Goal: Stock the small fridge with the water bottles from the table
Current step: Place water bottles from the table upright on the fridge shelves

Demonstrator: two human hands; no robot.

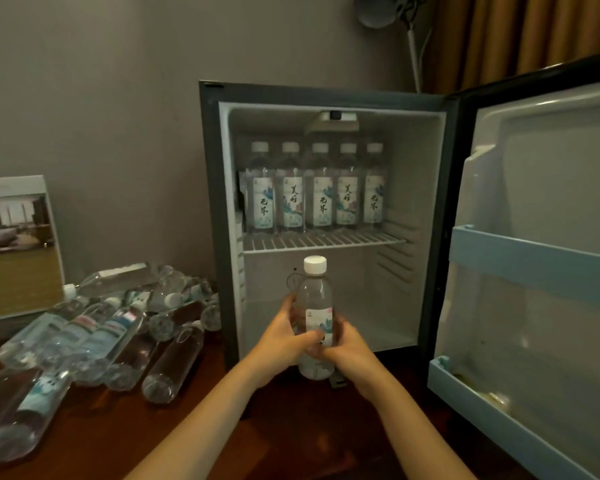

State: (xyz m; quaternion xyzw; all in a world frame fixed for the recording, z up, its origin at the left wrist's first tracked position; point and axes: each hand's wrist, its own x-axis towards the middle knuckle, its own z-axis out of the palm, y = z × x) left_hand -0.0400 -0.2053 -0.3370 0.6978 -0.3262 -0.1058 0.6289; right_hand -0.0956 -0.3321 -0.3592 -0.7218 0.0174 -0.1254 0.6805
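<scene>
A clear water bottle [315, 299] with a white cap and a pale printed label stands upright in front of the small fridge [212, 202]. My left hand [284, 336] and my right hand [343, 344] both grip its lower half from either side. The fridge door [534, 251] is swung wide open to the right. On the wire shelf [326, 241] several labelled bottles [321, 192] stand in a row at the back. The lower compartment behind the held bottle holds nothing. A heap of several lying bottles [118, 334] covers the dark wooden table [125, 427] at the left.
A framed picture card [14, 247] leans against the grey wall at the far left. A lamp stand [414, 50] and brown curtains [516, 36] rise behind the fridge. The door's pale blue lower rack [492, 407] juts out at the right.
</scene>
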